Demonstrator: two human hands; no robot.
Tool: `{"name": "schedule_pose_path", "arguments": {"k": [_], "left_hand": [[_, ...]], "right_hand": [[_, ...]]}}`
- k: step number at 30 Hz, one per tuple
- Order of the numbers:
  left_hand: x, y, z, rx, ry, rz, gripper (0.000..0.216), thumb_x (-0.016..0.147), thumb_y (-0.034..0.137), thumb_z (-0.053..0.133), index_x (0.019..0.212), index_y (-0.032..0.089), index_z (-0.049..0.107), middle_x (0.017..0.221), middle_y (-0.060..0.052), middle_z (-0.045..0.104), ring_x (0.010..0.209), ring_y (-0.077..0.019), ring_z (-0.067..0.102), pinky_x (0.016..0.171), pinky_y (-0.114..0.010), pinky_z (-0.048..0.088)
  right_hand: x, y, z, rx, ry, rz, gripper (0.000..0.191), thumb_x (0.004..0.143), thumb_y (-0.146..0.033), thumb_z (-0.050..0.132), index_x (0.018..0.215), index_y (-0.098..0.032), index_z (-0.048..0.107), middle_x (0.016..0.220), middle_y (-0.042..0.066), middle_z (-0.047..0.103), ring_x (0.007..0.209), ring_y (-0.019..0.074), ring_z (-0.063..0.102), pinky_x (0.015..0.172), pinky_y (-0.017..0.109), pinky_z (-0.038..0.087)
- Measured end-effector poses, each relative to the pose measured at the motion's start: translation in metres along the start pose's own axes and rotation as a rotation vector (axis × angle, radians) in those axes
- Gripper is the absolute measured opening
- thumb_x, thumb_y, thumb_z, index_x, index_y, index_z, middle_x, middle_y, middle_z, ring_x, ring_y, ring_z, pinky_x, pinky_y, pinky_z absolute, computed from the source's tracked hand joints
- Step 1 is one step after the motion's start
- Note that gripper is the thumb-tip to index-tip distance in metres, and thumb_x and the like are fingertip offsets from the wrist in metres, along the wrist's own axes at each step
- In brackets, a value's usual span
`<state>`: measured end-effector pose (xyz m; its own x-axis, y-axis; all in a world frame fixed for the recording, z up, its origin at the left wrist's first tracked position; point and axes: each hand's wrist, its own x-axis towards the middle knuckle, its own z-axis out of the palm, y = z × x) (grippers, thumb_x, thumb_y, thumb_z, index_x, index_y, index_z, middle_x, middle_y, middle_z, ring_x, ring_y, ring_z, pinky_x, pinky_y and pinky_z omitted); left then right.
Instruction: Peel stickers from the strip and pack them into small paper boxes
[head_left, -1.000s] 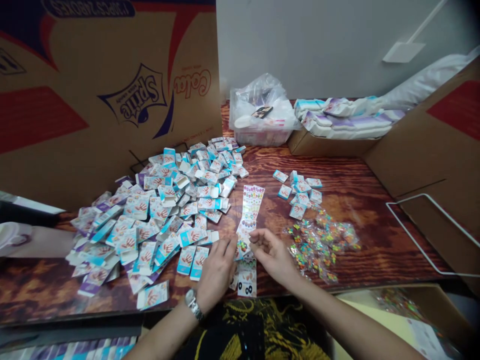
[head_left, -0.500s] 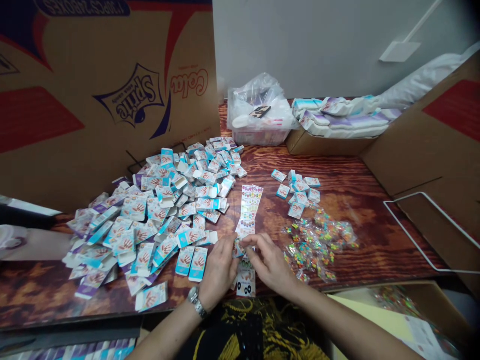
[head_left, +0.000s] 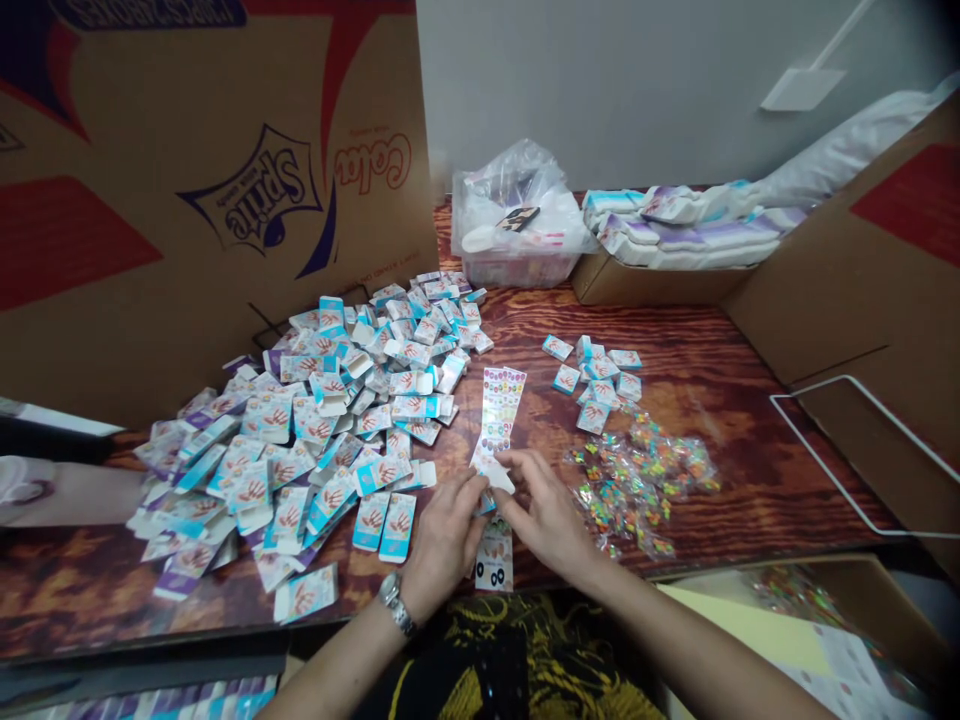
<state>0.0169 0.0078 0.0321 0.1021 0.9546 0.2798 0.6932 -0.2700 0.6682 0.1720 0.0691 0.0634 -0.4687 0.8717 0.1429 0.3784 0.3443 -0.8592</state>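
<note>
A small blue-and-white carton (head_left: 486,502) is between my hands, partly covered by fingers, with a white flap (head_left: 495,474) showing at its top. My left hand (head_left: 448,525) is closed around the carton's left side. My right hand (head_left: 541,510) pinches at the white flap with thumb and fingers. Beneath and beyond them lie printed sticker strips (head_left: 501,405), one end of which shows below the hands. Two flat cartons (head_left: 395,527) rest just left of my left hand. Right of my right hand are clear packets of coloured candy (head_left: 637,480).
A large heap of small cartons (head_left: 300,430) covers the left of the table. A smaller group of cartons (head_left: 600,380) sits at right. Behind stand a bag-covered plastic tub (head_left: 521,270) and a low cardboard box (head_left: 660,288). Big cardboard boxes (head_left: 225,120) flank the table.
My right hand has risen slightly, and a white flap now shows at the carton's top between the fingers. The whole view has shifted a little.
</note>
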Motion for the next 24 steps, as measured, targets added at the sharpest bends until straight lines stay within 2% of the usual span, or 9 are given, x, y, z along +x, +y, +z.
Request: {"name": "schedule_pose_path", "arguments": {"k": [3,7,13,19,24], "left_hand": [[-0.002,-0.002,0.001,0.020,0.004,0.011,0.044,0.083,0.007,0.042,0.124,0.020,0.041,0.126,-0.013,0.049,0.119,-0.0222,0.046,0.098,-0.041,0.043],[-0.003,-0.002,0.002,0.006,0.037,0.006,0.044,0.082,0.007,0.044,0.123,0.020,0.041,0.122,-0.011,0.052,0.117,-0.0222,0.048,0.097,-0.041,0.044],[-0.004,-0.001,0.005,0.021,0.098,0.053,0.046,0.081,0.004,0.044,0.124,0.020,0.040,0.125,-0.011,0.051,0.120,-0.0216,0.046,0.099,-0.040,0.042],[-0.004,-0.001,0.005,0.030,0.089,0.061,0.042,0.084,0.006,0.042,0.123,0.021,0.041,0.125,-0.012,0.049,0.118,-0.0215,0.046,0.097,-0.041,0.044],[-0.001,0.000,0.002,0.039,0.052,0.025,0.039,0.084,0.008,0.043,0.121,0.021,0.043,0.123,-0.012,0.050,0.118,-0.0223,0.047,0.096,-0.041,0.044]], "right_hand": [[-0.001,0.003,0.003,0.127,-0.017,0.087,0.027,0.084,-0.017,0.051,0.111,-0.021,0.052,0.099,0.005,0.060,0.089,0.0180,0.058,0.080,0.034,0.048],[0.001,0.006,0.008,0.511,-0.037,0.251,0.033,0.080,-0.023,0.058,0.112,-0.020,0.050,0.094,0.004,0.063,0.086,0.0171,0.061,0.075,0.031,0.051],[0.006,-0.002,0.006,0.848,-0.116,0.454,0.031,0.069,-0.022,0.069,0.098,-0.018,0.056,0.090,0.003,0.064,0.085,0.0159,0.060,0.076,0.028,0.048],[0.008,-0.002,0.004,0.847,-0.165,0.470,0.030,0.066,-0.019,0.069,0.094,-0.018,0.057,0.084,0.000,0.062,0.079,0.0142,0.059,0.071,0.025,0.047],[0.007,-0.004,0.002,0.637,-0.130,0.297,0.022,0.078,-0.028,0.064,0.096,-0.019,0.057,0.088,0.002,0.063,0.084,0.0161,0.060,0.075,0.029,0.050]]}}
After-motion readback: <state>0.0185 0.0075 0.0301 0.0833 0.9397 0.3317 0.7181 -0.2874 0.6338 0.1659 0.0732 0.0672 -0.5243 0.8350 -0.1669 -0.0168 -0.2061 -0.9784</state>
